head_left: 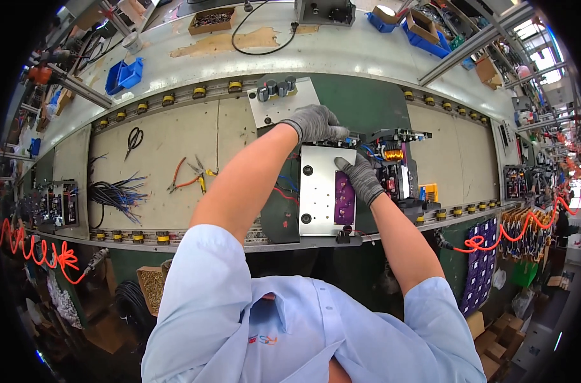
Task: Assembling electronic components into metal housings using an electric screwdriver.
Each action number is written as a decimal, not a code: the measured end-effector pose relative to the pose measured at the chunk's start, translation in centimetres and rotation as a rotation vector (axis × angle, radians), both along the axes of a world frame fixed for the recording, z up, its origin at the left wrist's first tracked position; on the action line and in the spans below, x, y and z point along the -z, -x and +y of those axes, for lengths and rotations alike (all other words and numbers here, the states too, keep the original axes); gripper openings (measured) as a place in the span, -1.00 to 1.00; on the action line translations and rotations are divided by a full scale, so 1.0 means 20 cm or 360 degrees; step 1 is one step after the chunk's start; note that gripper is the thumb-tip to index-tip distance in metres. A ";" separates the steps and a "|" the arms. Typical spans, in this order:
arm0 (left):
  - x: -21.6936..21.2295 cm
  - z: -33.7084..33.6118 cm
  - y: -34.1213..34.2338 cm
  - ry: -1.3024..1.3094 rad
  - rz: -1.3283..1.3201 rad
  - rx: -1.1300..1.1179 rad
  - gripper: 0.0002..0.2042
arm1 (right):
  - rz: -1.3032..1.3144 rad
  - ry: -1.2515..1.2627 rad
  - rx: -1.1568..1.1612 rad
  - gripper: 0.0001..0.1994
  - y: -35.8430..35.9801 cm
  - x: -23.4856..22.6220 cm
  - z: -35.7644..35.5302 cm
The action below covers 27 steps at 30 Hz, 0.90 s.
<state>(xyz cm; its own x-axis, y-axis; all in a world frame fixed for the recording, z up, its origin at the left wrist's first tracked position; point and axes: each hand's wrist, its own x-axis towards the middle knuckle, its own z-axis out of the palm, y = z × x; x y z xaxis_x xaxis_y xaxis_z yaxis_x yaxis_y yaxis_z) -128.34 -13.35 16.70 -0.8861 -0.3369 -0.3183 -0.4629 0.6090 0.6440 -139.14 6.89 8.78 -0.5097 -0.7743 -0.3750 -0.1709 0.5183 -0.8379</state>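
Observation:
A silver metal plate [317, 185] with a purple circuit board strip [344, 198] on its right side lies before me on the green board [276, 217]. My left hand [312, 123], in a grey glove, is closed at the plate's far edge, beside a row of small dark electronic parts; what its fingers pinch is hidden. My right hand [362, 180], gloved too, grips the plate's right side with the thumb on top and the other fingers partly out of sight. Just right of it sits an open electronic assembly with a copper coil [393, 155].
Another metal plate with black capacitors [277, 88] lies beyond my left hand. Pliers [201, 171], black scissors [134, 140] and a bundle of dark wires [115, 198] lie to the left. Yellow rollers [200, 92] line the conveyor. Blue bins [124, 75] stand on the far bench.

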 end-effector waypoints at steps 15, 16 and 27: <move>0.05 0.07 -0.23 -0.0061 0.0197 -0.0186 -0.50 | -0.0646 -0.0057 0.0051 -0.60 0.02 0.01 -0.10; 0.01 0.07 -0.24 -0.0145 0.0172 -0.0188 -0.53 | -0.0729 -0.0072 0.0048 -0.57 0.03 0.02 -0.10; 0.46 0.78 -0.99 -0.1038 0.0185 -0.1202 -0.64 | 0.0176 0.0462 -0.0462 -0.80 -0.23 -0.43 0.17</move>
